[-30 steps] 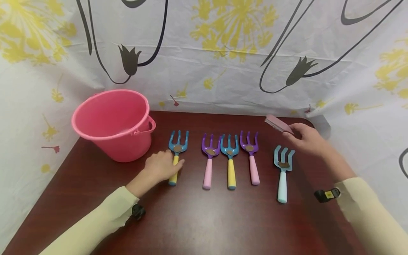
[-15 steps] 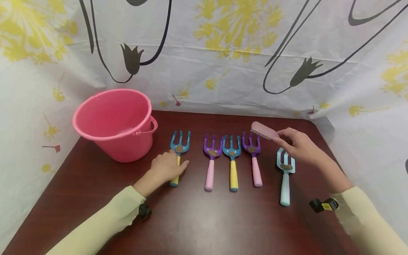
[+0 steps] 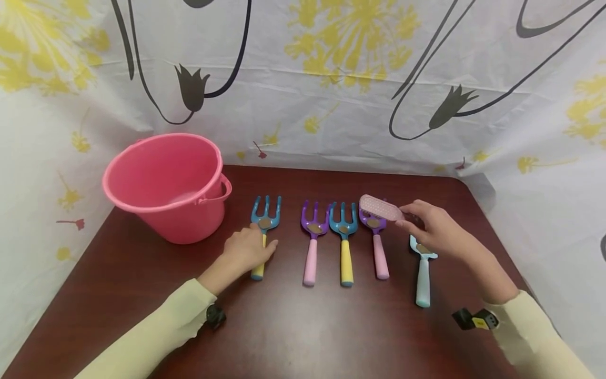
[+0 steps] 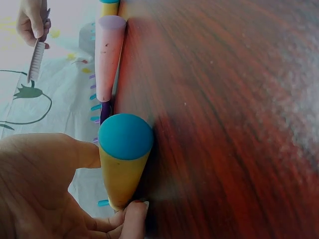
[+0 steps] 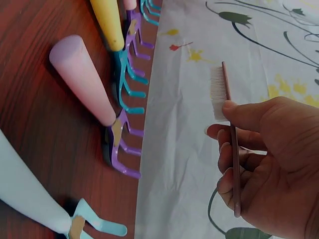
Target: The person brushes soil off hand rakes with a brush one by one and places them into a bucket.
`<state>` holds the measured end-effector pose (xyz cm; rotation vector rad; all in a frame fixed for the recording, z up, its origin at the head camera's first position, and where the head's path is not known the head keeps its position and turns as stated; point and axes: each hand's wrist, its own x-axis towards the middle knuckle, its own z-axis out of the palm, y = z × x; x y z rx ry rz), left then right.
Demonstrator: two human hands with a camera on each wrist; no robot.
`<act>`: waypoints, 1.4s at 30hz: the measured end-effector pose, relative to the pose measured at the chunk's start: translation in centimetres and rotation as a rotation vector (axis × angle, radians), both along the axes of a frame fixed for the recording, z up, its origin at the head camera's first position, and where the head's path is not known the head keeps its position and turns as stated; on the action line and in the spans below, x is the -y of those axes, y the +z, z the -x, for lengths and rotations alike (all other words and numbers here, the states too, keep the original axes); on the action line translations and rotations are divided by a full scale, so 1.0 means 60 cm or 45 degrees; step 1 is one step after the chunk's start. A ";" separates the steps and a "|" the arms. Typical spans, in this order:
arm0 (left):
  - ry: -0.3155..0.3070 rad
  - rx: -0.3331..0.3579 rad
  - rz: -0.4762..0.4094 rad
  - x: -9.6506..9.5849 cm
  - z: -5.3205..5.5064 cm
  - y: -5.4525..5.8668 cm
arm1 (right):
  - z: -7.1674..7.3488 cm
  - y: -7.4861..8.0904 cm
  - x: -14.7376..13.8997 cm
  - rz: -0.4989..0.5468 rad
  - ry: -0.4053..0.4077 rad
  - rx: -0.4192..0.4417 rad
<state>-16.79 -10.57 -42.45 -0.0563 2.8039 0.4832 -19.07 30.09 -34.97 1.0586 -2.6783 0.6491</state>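
Curled beside and across a yellow handle, my left hand (image 3: 243, 252) grips the leftmost hand fork (image 3: 265, 221), which lies on the table with blue tines and a brown patch on its head. In the left wrist view thumb and fingers stand on both sides of that handle (image 4: 124, 172). My right hand (image 3: 435, 229) pinches a pink brush (image 3: 380, 207), raised over a purple hand fork (image 3: 380, 258) with a pink handle; the brush partly covers its tines. The right wrist view shows the brush's pale bristles (image 5: 218, 94) facing left, away from the palm.
Another purple fork (image 3: 310, 260) and a blue fork (image 3: 346, 263) lie between the hands. A pale blue fork (image 3: 423, 281) lies under the right hand, its tines partly hidden. A pink bucket (image 3: 194, 221) stands back left. A flower-patterned sheet (image 3: 279, 105) hangs behind the table (image 3: 307, 337).
My right hand has carried the brush left and down from the back right to over the right purple fork. The left hand stays at the leftmost fork.
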 end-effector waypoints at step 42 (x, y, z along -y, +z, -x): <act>0.131 -0.101 -0.544 0.011 0.006 0.005 | -0.029 -0.007 0.049 0.027 0.056 0.152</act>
